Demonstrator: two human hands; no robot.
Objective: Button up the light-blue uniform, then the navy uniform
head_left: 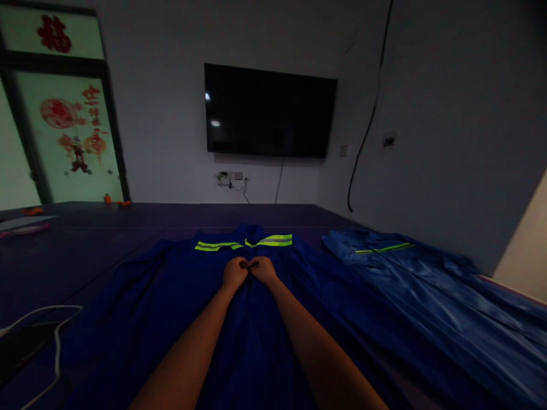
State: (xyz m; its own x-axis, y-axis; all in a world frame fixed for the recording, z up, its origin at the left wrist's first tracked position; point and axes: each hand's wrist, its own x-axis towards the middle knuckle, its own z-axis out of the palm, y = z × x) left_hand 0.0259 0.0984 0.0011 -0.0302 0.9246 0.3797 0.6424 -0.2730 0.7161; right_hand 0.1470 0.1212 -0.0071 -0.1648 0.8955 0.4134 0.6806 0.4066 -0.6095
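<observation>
A dark blue work jacket [183, 302] with yellow-green reflective strips across the chest lies spread out, its collar pointing away from me. Both hands meet at its front opening, just below the strips. My left hand [235, 272] is closed, fingers pinching the jacket's front edge. Beside it, almost touching, my right hand [262, 269] pinches the other front edge. The fingertips are small and dim, so whatever fastener lies between them cannot be made out.
Another blue garment [427, 290] with a reflective strip lies to the right, by the wall. At lower left a white cable [57, 341] runs over a dark object [23, 347]. A television [269, 114] hangs on the far wall; small orange items [108, 199] lie near the door.
</observation>
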